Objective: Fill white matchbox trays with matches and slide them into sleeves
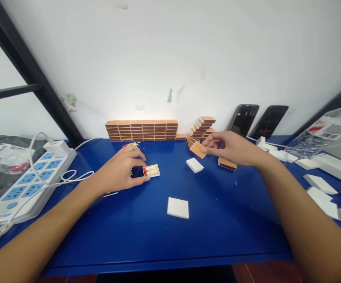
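Observation:
Thumb and fingers of my left hand [122, 168] close on the ends of a small white matchbox tray [159, 171] filled with red-tipped matches [151, 170]. My right hand [231, 147] pinches an orange matchbox sleeve [198, 150] above the table. Below that sleeve lies a white matchbox tray [194, 165], and another white tray [178, 208] rests nearer the front edge; both seem face down. A matchbox [227, 164] lies under my right wrist. Loose matches [132, 144] are spread behind my left hand, and a few more [110, 193] show beneath its wrist.
Against the wall stands a neat matchbox stack [142, 131], with a leaning pile [202, 127] to its right. Two phones [244, 120] prop on the wall. A power strip [35, 182] with white cables is at left; white blocks [320, 184] and a plastic bag [325, 131] at right.

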`<action>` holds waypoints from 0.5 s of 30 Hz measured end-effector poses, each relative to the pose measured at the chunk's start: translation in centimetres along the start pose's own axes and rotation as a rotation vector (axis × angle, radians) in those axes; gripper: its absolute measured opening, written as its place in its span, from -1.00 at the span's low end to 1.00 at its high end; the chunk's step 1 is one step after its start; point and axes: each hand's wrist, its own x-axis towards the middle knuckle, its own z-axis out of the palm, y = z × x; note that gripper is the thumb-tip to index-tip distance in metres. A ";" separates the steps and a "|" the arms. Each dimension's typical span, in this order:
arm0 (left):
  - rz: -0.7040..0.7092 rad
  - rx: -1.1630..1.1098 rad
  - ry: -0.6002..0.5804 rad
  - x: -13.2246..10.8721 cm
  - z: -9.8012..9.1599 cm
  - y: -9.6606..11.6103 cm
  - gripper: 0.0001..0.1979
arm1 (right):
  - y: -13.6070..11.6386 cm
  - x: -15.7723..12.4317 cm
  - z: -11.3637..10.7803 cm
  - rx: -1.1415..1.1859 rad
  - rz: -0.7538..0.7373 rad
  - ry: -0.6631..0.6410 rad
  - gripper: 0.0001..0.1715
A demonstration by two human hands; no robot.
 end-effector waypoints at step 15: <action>0.057 0.002 0.059 0.1 0.1 0.3 -0.71 | -3.9 -0.8 6.7 -0.072 -0.225 -0.247 -0.41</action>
